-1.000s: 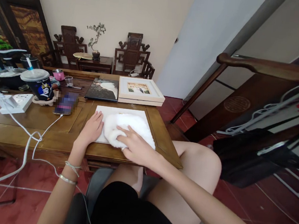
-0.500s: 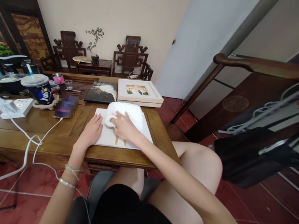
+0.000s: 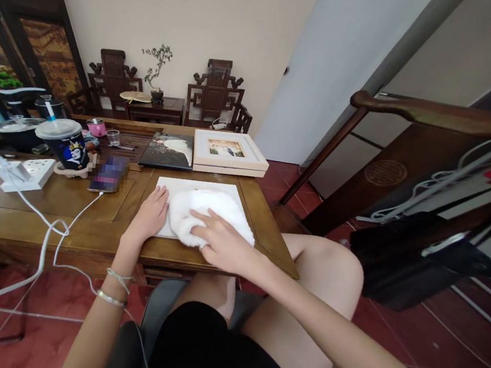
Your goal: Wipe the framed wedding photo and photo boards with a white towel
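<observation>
A white board (image 3: 159, 228) lies flat near the front edge of the wooden table. Over most of it rests a fluffy white cloth (image 3: 208, 200), which hides the board's middle. My right hand (image 3: 225, 244) grips the near part of this cloth, with fingers pressed into the bunched fabric and a ring on one finger. Flat along the board's left edge lies my left hand (image 3: 152, 215), its fingers stretched out and holding nothing. A bracelet (image 3: 111, 300) and a cord circle the left wrist.
Behind the board stand a framed picture (image 3: 231, 150) and a dark photo panel (image 3: 167, 150). To the left are a phone (image 3: 108, 175) on a charging cable, a lidded cup (image 3: 66, 143) and a white power strip (image 3: 36, 175). A wooden chair (image 3: 389, 171) stands at right.
My right hand has drawn the cloth toward me and slightly right, down to the board's near edge. The cloth has spread wider and covers the yellow marks. My left hand stays in place.
</observation>
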Demonstrator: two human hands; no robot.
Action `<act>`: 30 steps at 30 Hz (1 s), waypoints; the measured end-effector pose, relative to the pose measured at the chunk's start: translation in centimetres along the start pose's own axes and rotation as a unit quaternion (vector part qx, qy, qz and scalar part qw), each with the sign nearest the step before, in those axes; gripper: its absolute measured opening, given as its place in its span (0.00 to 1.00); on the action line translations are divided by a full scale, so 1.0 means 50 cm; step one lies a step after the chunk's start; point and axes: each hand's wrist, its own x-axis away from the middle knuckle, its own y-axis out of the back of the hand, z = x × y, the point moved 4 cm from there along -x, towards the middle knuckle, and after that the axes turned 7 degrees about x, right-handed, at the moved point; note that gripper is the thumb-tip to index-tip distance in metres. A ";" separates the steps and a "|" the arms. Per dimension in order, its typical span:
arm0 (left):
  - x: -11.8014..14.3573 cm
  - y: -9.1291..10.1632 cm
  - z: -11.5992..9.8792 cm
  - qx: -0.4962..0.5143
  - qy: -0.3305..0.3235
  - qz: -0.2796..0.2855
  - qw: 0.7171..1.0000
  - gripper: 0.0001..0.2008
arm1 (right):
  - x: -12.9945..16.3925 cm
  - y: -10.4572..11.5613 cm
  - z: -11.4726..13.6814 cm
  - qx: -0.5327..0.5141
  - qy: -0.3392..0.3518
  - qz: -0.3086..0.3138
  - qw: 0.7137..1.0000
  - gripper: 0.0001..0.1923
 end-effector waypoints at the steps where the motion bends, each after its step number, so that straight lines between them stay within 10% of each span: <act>1: 0.000 0.000 0.000 0.000 0.002 0.003 1.000 0.26 | -0.015 -0.003 -0.018 0.007 -0.009 -0.006 1.000 0.22; 11: 0.002 0.004 -0.001 0.018 0.006 0.006 1.000 0.26 | -0.158 -0.019 -0.086 0.079 -0.106 -0.026 0.991 0.20; 22: 0.002 0.004 -0.007 0.014 -0.005 -0.002 1.000 0.26 | 0.001 0.005 0.051 0.021 -0.001 0.022 1.000 0.19; 30: 0.002 0.006 -0.009 0.029 0.015 0.000 0.999 0.26 | -0.018 -0.001 -0.015 0.009 -0.026 -0.006 1.000 0.21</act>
